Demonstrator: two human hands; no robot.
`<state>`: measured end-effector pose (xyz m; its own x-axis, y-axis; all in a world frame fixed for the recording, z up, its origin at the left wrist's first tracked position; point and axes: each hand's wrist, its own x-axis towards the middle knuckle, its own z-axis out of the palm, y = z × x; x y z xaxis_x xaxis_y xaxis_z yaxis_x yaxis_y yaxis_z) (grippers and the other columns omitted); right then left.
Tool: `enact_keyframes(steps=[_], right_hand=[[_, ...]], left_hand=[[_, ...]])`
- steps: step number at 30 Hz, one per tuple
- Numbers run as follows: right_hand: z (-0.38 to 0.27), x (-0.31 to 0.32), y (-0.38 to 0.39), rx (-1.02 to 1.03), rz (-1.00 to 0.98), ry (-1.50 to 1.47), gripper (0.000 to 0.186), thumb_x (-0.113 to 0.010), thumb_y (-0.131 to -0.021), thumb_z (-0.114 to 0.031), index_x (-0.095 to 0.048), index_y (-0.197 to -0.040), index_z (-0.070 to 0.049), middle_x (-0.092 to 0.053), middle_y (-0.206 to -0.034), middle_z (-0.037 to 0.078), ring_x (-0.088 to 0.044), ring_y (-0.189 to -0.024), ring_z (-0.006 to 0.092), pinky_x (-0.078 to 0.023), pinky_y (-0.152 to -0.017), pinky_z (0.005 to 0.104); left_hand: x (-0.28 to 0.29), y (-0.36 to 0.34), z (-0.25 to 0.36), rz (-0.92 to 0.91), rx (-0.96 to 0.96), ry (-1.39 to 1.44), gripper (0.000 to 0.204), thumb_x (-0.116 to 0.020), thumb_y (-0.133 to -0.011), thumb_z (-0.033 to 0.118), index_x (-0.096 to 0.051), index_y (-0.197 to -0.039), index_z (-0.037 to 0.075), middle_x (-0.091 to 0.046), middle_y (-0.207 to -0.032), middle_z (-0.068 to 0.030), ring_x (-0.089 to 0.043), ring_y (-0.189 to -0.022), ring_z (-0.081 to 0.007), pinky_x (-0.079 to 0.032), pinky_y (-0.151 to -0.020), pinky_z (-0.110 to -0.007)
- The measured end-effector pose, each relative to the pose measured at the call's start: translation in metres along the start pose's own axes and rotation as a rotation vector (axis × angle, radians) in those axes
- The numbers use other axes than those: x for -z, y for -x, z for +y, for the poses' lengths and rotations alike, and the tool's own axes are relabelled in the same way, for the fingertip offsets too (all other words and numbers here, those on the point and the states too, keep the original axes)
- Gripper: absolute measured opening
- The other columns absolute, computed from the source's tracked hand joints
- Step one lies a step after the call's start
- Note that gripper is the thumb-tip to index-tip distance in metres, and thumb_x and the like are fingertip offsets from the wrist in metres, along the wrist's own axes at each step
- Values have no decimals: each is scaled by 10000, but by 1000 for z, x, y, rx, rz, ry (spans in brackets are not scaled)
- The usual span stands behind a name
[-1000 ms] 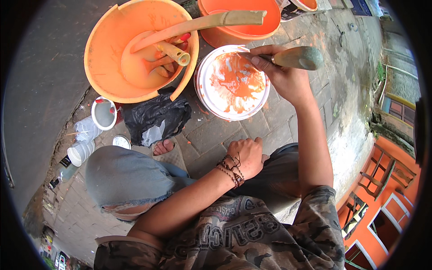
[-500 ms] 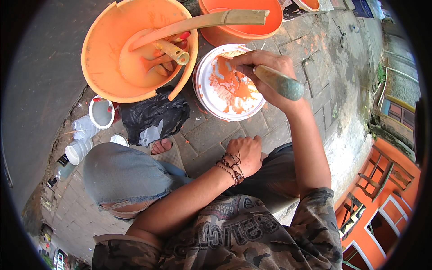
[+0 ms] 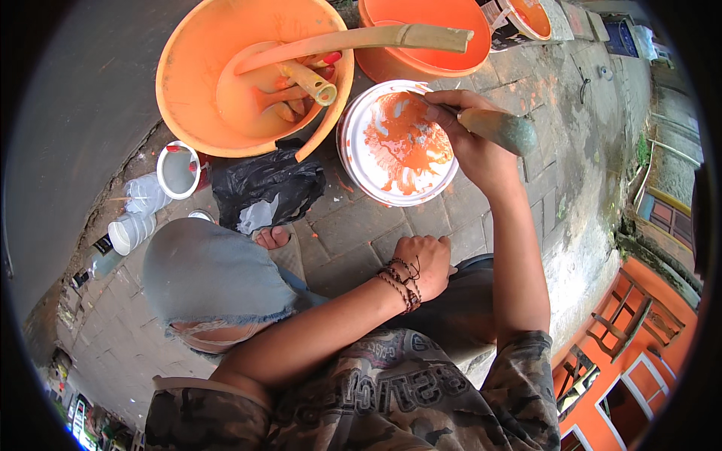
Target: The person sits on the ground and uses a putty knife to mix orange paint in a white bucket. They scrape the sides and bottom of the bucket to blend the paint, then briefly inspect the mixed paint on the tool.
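Note:
My right hand grips a paintbrush with a thick grey-green handle and holds its tip on a round white lid smeared with orange paint. The lid lies on the paved ground in front of me. My left hand, with braided bracelets at the wrist, rests closed on my right knee and holds nothing. A large orange basin behind the lid holds orange liquid, a long wooden stick and other paint-covered tool handles.
A second orange bucket stands behind the lid. A black plastic bag lies left of it, with a small white can and stacked plastic cups further left. My left knee in torn jeans fills the lower left.
My right hand has swung the brush handle down and to the right while working the tip across the lid. The left hand has stayed on my knee.

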<state>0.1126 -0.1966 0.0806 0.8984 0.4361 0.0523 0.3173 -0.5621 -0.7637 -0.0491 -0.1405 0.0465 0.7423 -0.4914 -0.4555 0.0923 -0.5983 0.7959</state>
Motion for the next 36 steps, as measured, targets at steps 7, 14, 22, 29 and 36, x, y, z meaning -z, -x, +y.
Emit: enact_keyframes(steps=[7,14,22,29,36], right_hand=[[3,-13,0,300,-134,132,169,-734,-832,-39,-725,-998,-9,-740,-975,135,-729,-880,261,-580,-751,338],[-15,2,20,210,-304,40,175,-748,-797,0,-741,-970,-24,-752,-978,119,-733,-910,254,-577,-815,346],[4,8,11,126,-56,195,140,-733,-852,-13,-738,-991,-28,-747,-911,109,-729,-837,210,-568,-750,306],[-5,9,17,-224,173,-85,143,-673,-901,-24,-688,-1011,66,-753,-893,127,-716,-800,156,-559,-685,303],[22,20,19,-499,312,-444,283,-711,-889,-32,-630,-1138,73,-720,-990,155,-712,-868,173,-581,-700,280]], left_hand=[[-3,3,-3,63,-8,-4,345,-701,-881,297,-609,-991,-17,-689,-854,-211,-699,-855,-382,-540,-775,-481],[-3,6,-2,74,-6,-18,341,-694,-884,289,-617,-1004,-20,-689,-853,-214,-701,-858,-382,-541,-773,-480],[-2,10,0,93,-57,12,333,-691,-887,286,-606,-982,-22,-683,-826,-221,-698,-839,-395,-537,-759,-491],[3,11,1,99,-43,-14,333,-695,-883,290,-602,-969,-18,-685,-817,-217,-701,-832,-393,-540,-754,-490],[-3,6,-6,129,-67,10,339,-692,-882,297,-604,-976,-17,-684,-839,-229,-701,-840,-395,-541,-776,-489]])
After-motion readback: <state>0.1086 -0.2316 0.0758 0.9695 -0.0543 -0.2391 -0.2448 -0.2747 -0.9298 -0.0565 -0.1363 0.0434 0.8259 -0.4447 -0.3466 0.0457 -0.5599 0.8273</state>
